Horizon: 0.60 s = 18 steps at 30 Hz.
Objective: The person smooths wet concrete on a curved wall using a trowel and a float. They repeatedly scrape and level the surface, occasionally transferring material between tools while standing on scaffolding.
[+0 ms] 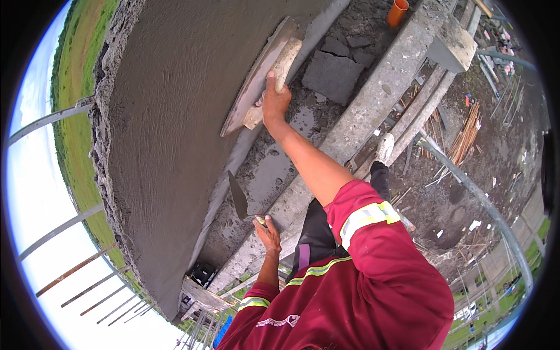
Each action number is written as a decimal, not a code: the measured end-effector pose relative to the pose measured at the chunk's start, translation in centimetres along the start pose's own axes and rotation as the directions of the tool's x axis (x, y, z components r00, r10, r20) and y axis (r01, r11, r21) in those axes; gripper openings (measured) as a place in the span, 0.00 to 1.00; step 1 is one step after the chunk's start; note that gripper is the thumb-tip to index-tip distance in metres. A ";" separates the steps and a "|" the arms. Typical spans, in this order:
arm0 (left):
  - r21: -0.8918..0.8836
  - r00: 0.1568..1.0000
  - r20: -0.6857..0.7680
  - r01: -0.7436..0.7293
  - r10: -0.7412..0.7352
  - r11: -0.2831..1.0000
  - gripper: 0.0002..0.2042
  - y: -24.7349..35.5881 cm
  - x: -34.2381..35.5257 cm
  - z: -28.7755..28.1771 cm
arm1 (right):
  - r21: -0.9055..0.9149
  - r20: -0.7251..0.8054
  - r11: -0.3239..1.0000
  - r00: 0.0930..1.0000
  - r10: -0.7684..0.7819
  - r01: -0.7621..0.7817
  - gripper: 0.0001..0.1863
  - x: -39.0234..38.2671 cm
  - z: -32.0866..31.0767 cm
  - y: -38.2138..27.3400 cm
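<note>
My right hand point(275, 105) grips the handle of a long plastering float point(256, 87), whose flat face lies against the wet grey plaster of the wall point(169, 116). Lower down, a pointed trowel point(237, 197) is held by its handle in my left hand point(268, 234). Its dark blade points up and toward the wall, apart from the float. My left fingers wrap the trowel handle, only part of which shows.
Between the wall and a concrete-spattered plank point(373, 87) runs a mortar-covered ledge with a broken grey slab point(332, 76) on it. An orange pipe point(398, 11) stands at the far end. Metal scaffold tubes point(478, 198) cross on the right, above ground with piled sticks point(464, 137).
</note>
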<state>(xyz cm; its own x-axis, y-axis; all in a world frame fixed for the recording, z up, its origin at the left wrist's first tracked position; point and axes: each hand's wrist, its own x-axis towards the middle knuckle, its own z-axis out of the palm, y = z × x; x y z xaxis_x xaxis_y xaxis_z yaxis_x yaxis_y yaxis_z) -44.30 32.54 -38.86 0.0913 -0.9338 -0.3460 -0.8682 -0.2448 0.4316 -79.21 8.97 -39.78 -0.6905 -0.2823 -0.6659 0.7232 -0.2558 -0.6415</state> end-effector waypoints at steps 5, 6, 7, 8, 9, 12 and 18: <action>-0.007 0.994 0.105 0.000 0.001 1.000 0.33 -1.6 0.9 -0.3 | 0.052 0.030 0.998 0.999 -0.041 0.039 0.20 -0.1 0.7 0.7; -0.004 0.993 0.116 -0.007 0.008 1.000 0.35 -1.8 0.9 -0.3 | 0.036 0.003 0.999 1.000 -0.024 0.023 0.21 -0.1 0.6 0.8; -0.075 0.983 0.181 0.024 -0.010 0.997 0.36 -1.9 1.0 -0.5 | 0.047 0.024 0.998 0.999 -0.043 0.042 0.21 0.0 0.6 0.6; -0.048 0.985 0.171 0.026 -0.017 0.999 0.35 -1.8 1.1 -0.4 | 0.056 0.030 0.998 0.999 -0.043 0.041 0.21 0.0 0.6 0.5; -0.045 0.991 0.131 0.006 0.000 0.999 0.33 -1.7 1.0 -0.4 | 0.055 0.018 0.999 1.000 -0.001 0.000 0.21 -0.1 0.6 0.4; -0.074 0.996 0.081 -0.033 0.039 0.997 0.29 -0.9 0.8 -0.4 | 0.076 0.023 0.997 0.999 -0.032 0.030 0.19 0.3 0.9 -0.2; -0.157 0.992 0.121 -0.016 0.035 0.987 0.27 -0.4 0.5 -0.8 | 0.118 0.041 0.993 0.999 0.010 -0.015 0.18 2.6 1.5 -3.9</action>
<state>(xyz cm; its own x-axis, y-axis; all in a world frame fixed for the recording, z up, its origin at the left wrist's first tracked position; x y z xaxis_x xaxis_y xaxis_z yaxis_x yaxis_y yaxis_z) -43.55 31.93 -38.56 0.0014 -0.9034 -0.4288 -0.7820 -0.2683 0.5626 -83.82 7.85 -38.38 -0.6823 -0.3222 -0.6562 0.7295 -0.3587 -0.5824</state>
